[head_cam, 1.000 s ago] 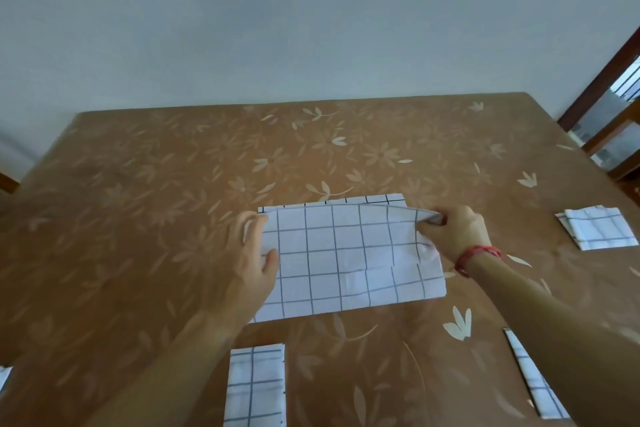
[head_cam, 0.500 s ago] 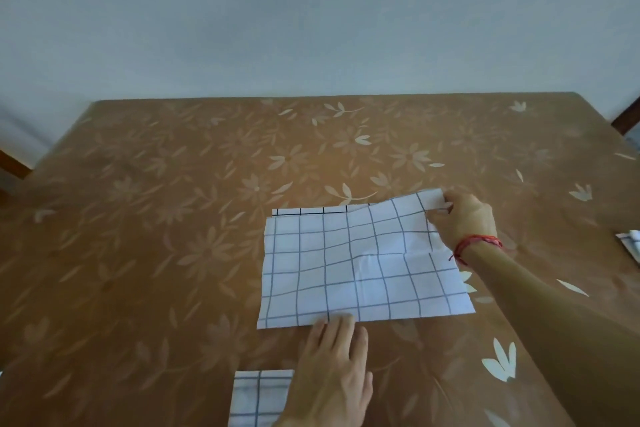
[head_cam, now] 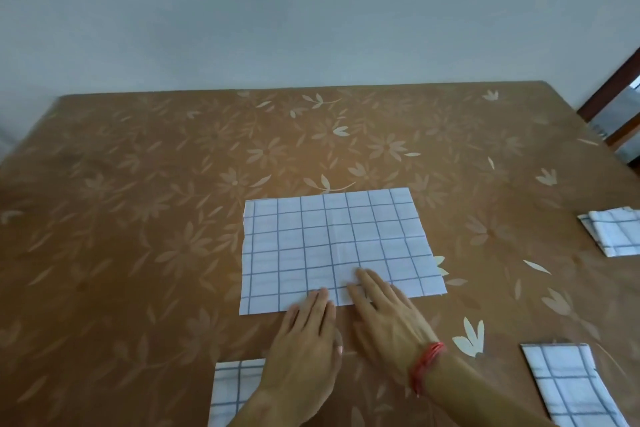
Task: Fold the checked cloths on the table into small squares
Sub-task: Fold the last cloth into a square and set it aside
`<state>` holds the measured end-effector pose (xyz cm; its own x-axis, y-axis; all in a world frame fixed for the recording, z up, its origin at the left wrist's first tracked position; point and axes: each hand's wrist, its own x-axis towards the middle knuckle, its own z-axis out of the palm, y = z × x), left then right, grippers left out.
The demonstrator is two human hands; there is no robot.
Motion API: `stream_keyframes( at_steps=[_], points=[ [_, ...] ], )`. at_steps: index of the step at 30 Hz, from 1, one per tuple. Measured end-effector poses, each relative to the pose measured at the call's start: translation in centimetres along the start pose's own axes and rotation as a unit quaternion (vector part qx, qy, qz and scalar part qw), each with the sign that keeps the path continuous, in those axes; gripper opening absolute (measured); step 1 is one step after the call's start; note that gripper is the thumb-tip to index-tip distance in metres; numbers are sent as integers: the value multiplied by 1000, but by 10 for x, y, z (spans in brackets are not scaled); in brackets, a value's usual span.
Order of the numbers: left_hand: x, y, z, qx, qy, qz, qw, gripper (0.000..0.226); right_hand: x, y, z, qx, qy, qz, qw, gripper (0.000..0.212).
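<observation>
While left hand [head_cam: 304, 350] and right hand [head_cam: 388, 326] lie flat, near cloth [head_cam: 332, 239] edge seems pinned.

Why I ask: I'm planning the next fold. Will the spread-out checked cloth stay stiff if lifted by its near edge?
Probably floppy: the white blue-checked cloth lies flat, faintly creased. Likely light, being thin. It may slide on the brown flowered table cover; left hand and right hand press its edge.

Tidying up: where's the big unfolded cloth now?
Head view: the open checked cloth lies centred on the table, left hand and right hand resting on its near edge.
</observation>
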<state>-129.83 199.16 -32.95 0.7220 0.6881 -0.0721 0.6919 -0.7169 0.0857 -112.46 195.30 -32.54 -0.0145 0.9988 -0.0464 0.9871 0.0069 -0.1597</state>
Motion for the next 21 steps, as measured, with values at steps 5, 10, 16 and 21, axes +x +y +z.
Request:
stream_keyframes(
  at_steps=[5, 10, 16, 21],
  points=[
    [-7, 0, 0, 4, 8, -25, 1000, 54, -13, -9, 6, -17, -44, 25, 999, 51],
    [-8, 5, 3, -11, -19, -15, 1000, 45, -9, -11, 5, -11, -80, 43, 996, 55],
    [10, 5, -5, -15, -71, -35, 997, 59, 3, -5, 8, -9, -84, 38, 996, 59],
    [-2, 0, -12, -33, -60, -42, 997, 57, 4, -11, 11, -6, -90, 28, 996, 57]
  ],
)
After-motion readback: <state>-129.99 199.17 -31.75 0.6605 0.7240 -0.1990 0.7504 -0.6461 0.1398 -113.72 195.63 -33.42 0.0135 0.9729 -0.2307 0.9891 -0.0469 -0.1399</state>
